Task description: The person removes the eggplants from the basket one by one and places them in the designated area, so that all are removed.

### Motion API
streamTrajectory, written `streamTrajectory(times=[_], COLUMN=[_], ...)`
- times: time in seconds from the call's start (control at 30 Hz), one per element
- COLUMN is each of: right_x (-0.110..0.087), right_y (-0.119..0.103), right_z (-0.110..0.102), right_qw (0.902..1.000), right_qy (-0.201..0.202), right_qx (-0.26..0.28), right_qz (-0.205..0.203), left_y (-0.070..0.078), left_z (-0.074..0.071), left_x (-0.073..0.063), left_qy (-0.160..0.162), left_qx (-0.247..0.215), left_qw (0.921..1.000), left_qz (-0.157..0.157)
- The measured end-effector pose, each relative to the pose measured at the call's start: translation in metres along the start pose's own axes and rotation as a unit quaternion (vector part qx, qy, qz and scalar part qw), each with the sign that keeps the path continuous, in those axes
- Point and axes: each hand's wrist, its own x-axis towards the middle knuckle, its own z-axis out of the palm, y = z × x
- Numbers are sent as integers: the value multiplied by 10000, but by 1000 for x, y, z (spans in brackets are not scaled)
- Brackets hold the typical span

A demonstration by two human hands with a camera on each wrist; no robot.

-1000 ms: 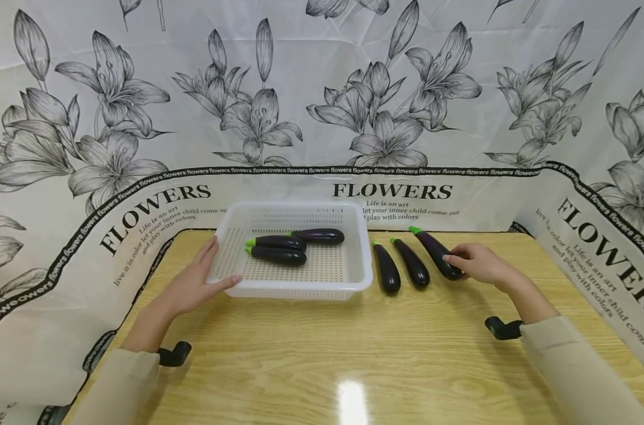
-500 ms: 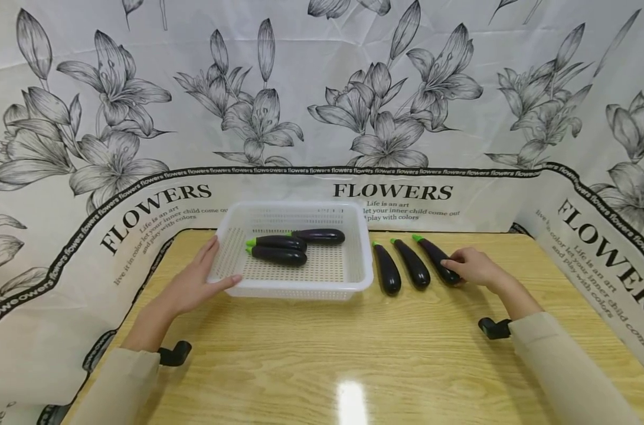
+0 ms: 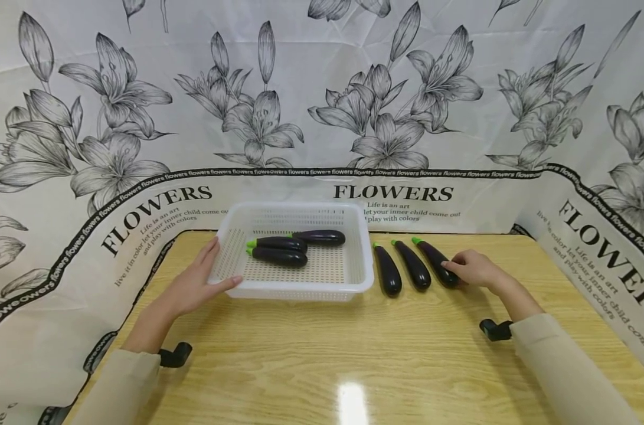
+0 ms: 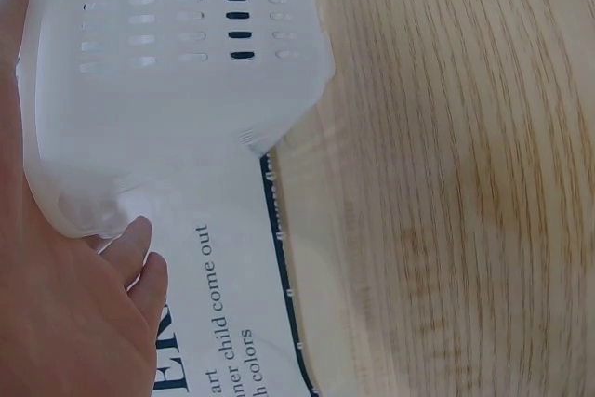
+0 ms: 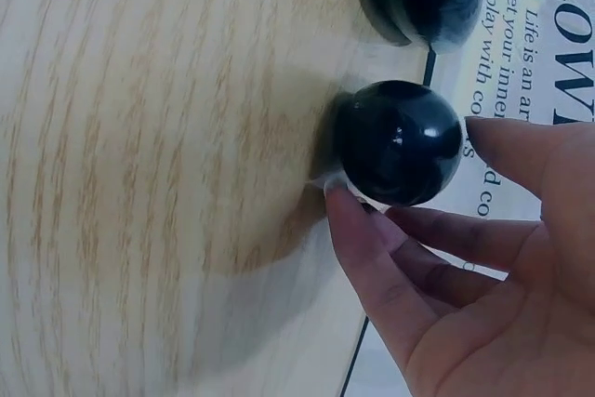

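Right hand (image 3: pixel 473 268) on the rightmost eggplant (image 3: pixel 432 257) — thumb to one side of the fat end, fingers curled to the other, a gentle-looking pinch! Over on the far left, the left hand (image 3: pixel 194 286) spreads, fingers straight, across the corner of the white basket (image 3: pixel 300 285), thumb along the front rim.

Now the line that matters: this eggplant lies on the table (image 3: pixel 322 348) just ahead and left of the right hand, blunt end toward the person, green stem angled away and leftward. Right hand is clearly nearer; the left is a whole basket away. Between it and the basket sit the middle eggplant (image 3: pixel 413 267) and the inner eggplant (image 3: pixel 388 271), roughly parallel (a neat little rank), so any leftward carry would, I judge, need to rise over both.
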Motion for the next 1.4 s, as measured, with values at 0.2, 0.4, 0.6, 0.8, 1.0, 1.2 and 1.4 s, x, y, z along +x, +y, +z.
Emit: streamTrajectory(times=[0.2,0.4,0.6,0.8,1.0,1.2,1.4], right_x=[-5,-9,-15,-24,-28,-28,-28], right_y=[1,-4,-12,-27,-54,-84,-112], right_z=[-2,-11,-18,-17,-15,-8,-2], right_qw=[10000,9995,9983,9984,9958,9897,9807], right_qy=[16,199,369,361,459,547,679], right_qx=[60,-200,-329,-220,-119,-81,-75], right_qz=[-25,-102,-296,-388,-781,-1320,-1834], left_y=[0,0,1,1,2,2,1], left_z=[1,-1,-4,-3,-2,-1,-1], left_x=[-2,-2,0,-1,0,-2,0], left_qy=[-38,-1,13,-11,22,-15,12], left_qx=[39,92,70,68,119,55,80], left_qw=[10000,9999,10000,10000,9999,10000,10000], left_qz=[-16,-39,-33,-3,24,-7,41])
